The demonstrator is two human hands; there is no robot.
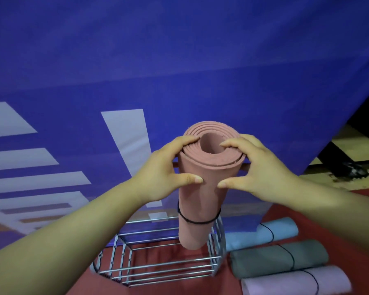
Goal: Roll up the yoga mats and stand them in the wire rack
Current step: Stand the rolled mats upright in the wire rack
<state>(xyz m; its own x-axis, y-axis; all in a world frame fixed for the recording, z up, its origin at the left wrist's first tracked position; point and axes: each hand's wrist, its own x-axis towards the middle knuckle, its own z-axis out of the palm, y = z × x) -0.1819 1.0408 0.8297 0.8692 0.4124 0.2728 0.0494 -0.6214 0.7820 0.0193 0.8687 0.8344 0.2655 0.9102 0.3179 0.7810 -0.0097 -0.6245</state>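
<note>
So that it can be stood upright, the pink mat point(198, 199) is gripped at its top by the left hand point(164, 169) and the right hand point(260, 167), fingers curled over the rim; its lower end is held inside the wire rack point(158, 265), at the right end.

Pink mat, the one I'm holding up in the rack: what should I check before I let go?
1. Left hand and right hand grip the top of the pink mat: ok.
2. Black band sits round the roll: ok.
3. Lower end is inside the wire rack: ok.
4. Lower end rests on the rack's bottom: cannot tell.
5. Blue mat, grey mat and lilac mat lie rolled and banded, ready to go next: ok.
</note>
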